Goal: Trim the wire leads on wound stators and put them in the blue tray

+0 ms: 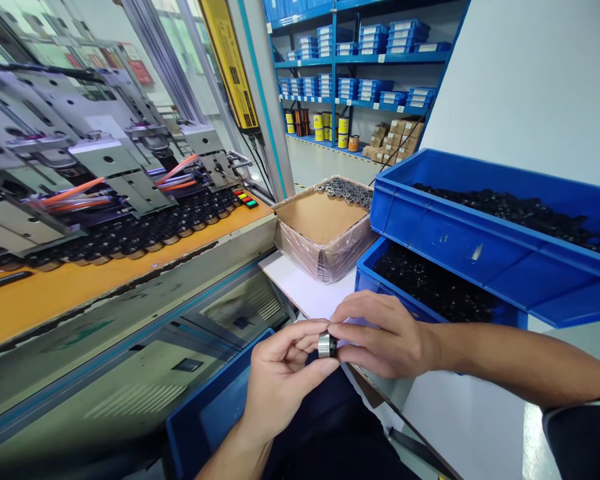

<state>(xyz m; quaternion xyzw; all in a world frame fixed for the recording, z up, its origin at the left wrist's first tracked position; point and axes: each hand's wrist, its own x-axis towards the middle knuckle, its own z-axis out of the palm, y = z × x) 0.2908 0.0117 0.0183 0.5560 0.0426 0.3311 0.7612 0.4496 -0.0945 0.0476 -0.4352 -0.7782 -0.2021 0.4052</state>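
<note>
A small stator core (324, 345), a silvery ridged metal ring with a black part on its right side, is held between my two hands in front of my lap. My left hand (280, 373) pinches the metal ring between thumb and fingers. From the right, the fingertips of my right hand (385, 333) close on the black part (333, 346). Just behind my right hand, a lower blue bin (367, 272) contains many small black parts (430, 283). An upper blue bin (460, 233) above it has more black parts. A plastic-wrapped carton (325, 257) has rows of metal cores along its back.
On the left stands a machine (125, 170) with orange tubes; rows of black-topped cores (150, 233) line its orange worktop (80, 293). Red, yellow and green buttons (245, 199) are at its corner. A blue crate (220, 407) sits below left. Shelves (360, 59) hold blue trays behind.
</note>
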